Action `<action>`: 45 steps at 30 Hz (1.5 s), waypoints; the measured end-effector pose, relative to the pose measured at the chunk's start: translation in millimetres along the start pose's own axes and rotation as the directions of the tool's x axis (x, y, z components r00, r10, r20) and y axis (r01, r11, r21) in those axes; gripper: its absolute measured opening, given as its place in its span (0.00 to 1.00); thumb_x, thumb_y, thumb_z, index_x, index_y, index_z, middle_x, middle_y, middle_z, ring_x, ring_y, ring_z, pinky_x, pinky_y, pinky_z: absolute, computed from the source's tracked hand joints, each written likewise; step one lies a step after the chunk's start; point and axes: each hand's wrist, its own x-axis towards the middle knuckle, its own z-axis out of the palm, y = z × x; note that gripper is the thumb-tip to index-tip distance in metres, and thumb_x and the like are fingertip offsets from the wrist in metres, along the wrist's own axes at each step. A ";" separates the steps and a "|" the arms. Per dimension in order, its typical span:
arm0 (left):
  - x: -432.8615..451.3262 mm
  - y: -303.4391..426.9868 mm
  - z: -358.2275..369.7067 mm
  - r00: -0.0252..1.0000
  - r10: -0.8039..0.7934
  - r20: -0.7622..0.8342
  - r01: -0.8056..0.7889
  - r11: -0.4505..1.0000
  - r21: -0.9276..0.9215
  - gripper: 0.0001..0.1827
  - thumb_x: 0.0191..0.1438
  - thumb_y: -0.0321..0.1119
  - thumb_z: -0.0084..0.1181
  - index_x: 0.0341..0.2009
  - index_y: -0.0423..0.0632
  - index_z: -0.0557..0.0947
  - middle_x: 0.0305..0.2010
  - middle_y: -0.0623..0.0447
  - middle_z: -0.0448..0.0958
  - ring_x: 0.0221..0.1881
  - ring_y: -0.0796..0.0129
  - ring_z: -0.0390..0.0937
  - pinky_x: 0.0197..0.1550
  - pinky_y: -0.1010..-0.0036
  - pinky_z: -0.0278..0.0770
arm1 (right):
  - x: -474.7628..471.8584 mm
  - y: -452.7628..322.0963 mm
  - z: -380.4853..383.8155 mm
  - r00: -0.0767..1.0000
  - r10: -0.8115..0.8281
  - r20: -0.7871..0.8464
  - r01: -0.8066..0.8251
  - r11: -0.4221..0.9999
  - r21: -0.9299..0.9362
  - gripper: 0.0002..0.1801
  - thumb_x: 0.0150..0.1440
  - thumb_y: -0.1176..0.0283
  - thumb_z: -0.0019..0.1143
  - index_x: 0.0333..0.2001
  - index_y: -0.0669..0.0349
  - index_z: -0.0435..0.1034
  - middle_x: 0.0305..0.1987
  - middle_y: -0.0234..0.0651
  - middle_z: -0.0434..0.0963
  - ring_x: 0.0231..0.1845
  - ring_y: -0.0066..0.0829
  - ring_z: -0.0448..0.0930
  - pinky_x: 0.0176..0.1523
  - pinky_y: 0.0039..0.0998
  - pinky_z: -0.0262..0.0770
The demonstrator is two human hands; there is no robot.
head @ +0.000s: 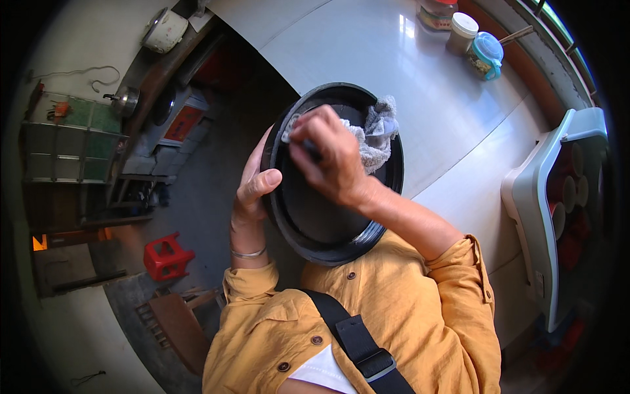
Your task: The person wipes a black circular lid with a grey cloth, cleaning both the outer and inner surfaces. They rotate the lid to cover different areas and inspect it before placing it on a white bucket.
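A black, round, shallow tray-like vessel with a raised rim is tilted in front of my chest, its inside facing up. My left hand grips its left side, thumb on the rim and fingers behind the outer wall. Inside the vessel, my right hand is closed on a grey terry cloth. One bit of that cloth pokes out by the fingertips at the inner left rim; the bulk hangs over the right rim. The right fingers are slightly blurred.
A pale tiled counter lies beyond the vessel. Lidded jars and a blue-lidded container stand along its far side. At right is a rack holding cups. A red plastic stool and a wooden chair are on the floor at left.
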 end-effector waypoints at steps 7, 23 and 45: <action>-7.3 0.5 16.6 0.989 0.102 -0.106 -0.094 0.993 0.078 0.51 0.35 0.50 0.54 0.63 0.34 0.59 0.59 0.44 0.65 0.61 0.60 0.64 0.64 0.69 0.58 | 14.3 15.7 -4.7 0.985 0.141 -0.102 -0.154 0.978 -0.137 0.11 0.44 0.82 0.60 0.31 0.63 0.66 0.31 0.44 0.68 0.29 0.46 0.75 0.33 0.38 0.72; -24.5 -36.9 -20.1 0.911 -0.032 -0.412 -0.042 0.985 -0.170 0.44 0.37 0.46 0.52 0.60 0.37 0.64 0.55 0.42 0.69 0.54 0.56 0.69 0.57 0.65 0.68 | -52.7 86.1 -162.8 0.380 0.821 -0.427 -0.357 0.556 0.751 0.05 0.59 0.77 0.50 0.38 0.68 0.66 0.31 0.38 0.74 0.26 0.29 0.77 0.31 0.33 0.80; -18.0 -52.9 -44.9 0.812 -0.144 -0.566 -0.049 0.949 -0.312 0.27 0.46 0.44 0.50 0.43 0.34 0.79 0.42 0.41 0.80 0.42 0.59 0.78 0.49 0.68 0.74 | -85.2 106.8 -183.7 0.331 0.846 -0.417 -0.356 0.522 0.776 0.06 0.59 0.77 0.49 0.38 0.69 0.67 0.33 0.39 0.74 0.29 0.32 0.77 0.33 0.36 0.80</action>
